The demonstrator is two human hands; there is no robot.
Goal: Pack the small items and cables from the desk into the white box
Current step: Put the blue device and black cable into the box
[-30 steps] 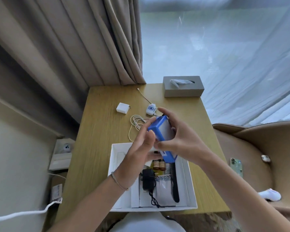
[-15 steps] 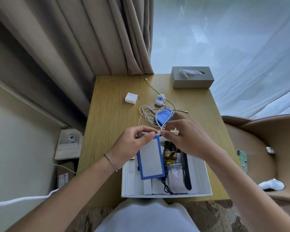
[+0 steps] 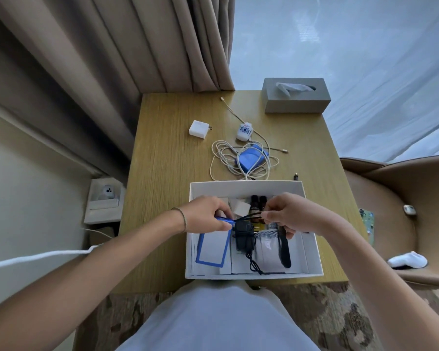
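The white box point(image 3: 246, 185) stands open at the desk's near edge. A blue-framed card holder point(image 3: 211, 249) lies in its left part. My left hand point(image 3: 207, 217) pinches the holder's top edge. My right hand point(image 3: 290, 214) pinches a thin dark cord point(image 3: 247, 218) that runs from that top edge. Under the hands the box holds a black adapter point(image 3: 242, 238) with its cable, a black comb point(image 3: 285, 253) and two small dark bottles point(image 3: 258, 202). On the desk beyond lie a coiled white cable point(image 3: 223, 158), a blue pouch point(image 3: 251, 159), a white charger point(image 3: 199, 129) and a small patterned plug point(image 3: 244, 131).
A grey tissue box point(image 3: 295, 97) sits at the desk's far right corner, and a tiny dark piece point(image 3: 296, 177) lies just beyond the box. Curtains hang behind. A tan chair point(image 3: 401, 198) with a phone and a white item stands to the right. A low shelf point(image 3: 103, 203) is on the left.
The blue card holder came down from above the desk into the box's left part. Both hands dropped with it and now work at its top edge.
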